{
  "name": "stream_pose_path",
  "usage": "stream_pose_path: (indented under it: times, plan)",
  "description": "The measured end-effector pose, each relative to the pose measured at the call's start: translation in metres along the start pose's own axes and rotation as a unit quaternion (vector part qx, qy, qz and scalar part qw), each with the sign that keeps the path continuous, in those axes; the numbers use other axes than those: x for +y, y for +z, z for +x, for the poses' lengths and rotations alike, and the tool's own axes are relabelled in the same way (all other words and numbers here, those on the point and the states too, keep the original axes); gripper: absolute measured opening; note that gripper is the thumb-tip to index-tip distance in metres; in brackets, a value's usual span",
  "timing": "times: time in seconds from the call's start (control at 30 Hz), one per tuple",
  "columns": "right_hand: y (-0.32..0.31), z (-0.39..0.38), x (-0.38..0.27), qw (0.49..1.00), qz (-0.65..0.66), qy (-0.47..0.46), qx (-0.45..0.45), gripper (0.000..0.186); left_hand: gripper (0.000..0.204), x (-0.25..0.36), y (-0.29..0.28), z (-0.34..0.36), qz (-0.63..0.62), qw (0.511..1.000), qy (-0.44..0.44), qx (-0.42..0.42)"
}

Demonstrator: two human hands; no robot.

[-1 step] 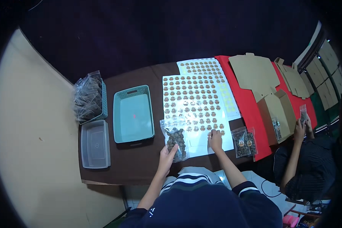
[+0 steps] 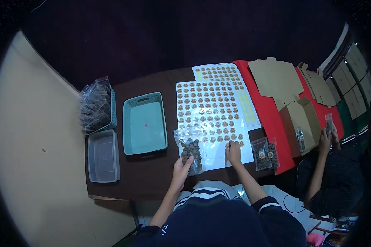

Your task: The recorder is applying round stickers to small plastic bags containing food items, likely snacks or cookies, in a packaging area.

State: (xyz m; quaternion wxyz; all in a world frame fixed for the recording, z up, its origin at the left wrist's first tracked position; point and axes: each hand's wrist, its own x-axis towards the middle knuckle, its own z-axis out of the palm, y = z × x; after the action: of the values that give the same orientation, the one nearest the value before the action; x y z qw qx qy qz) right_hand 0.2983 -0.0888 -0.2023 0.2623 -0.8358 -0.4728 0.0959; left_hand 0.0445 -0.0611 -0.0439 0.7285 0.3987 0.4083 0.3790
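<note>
A dark brown table (image 2: 152, 181) runs across the view, with a red cloth (image 2: 268, 115) covering its right part. Flat cardboard box blanks (image 2: 276, 78) lie on the cloth. In the middle of the table lies a large white sticker sheet (image 2: 210, 111) with rows of round brown stickers, a second sheet just behind it. To its left stands a teal tray (image 2: 144, 123), then a grey tray (image 2: 104, 156) and a teal basket of empty clear bags (image 2: 95, 105). Two filled, labelled bags (image 2: 264, 153) lie near the cloth's front edge. The left hand (image 2: 180, 168) has its fingers closed around the lower edge of a clear bag of dark round pieces (image 2: 190, 150), which lies on the table touching the sheet's front left corner. The right hand (image 2: 234, 151) rests on the sheet's front edge, fingers bent onto a sticker; whether they pinch it I cannot tell. At far right another person's hands (image 2: 328, 133) hold a small bag.
</note>
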Motion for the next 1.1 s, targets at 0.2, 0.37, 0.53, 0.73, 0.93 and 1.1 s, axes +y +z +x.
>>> stream_pose_path:
  times: [0.2,0.37,0.53,0.73,0.93,1.1]
  plan:
    - [0.003,-0.006,0.0,0.998,0.0,-0.036,0.053,0.028,0.029,-0.001,0.004,0.0,-0.011,1.0,0.0,-0.005]
    - [0.009,-0.005,0.008,0.996,0.038,-0.049,0.063,0.019,0.031,-0.008,0.001,0.003,0.005,1.0,-0.007,-0.008]
    - [0.005,-0.007,0.007,0.988,0.149,-0.012,0.049,0.015,0.031,-0.007,0.0,0.004,-0.011,1.0,-0.022,-0.009]
    - [-0.001,-0.008,0.001,0.976,0.209,0.018,0.058,0.018,0.032,-0.009,-0.003,0.004,-0.015,1.0,-0.026,-0.009]
    - [-0.066,-0.005,-0.073,0.824,0.552,0.113,-0.059,0.022,0.032,-0.003,0.0,0.001,-0.023,1.0,-0.02,-0.007]
    - [-0.135,-0.022,-0.151,0.762,0.62,0.056,-0.18,0.03,0.031,-0.001,0.003,0.0,-0.04,0.999,-0.031,-0.017]
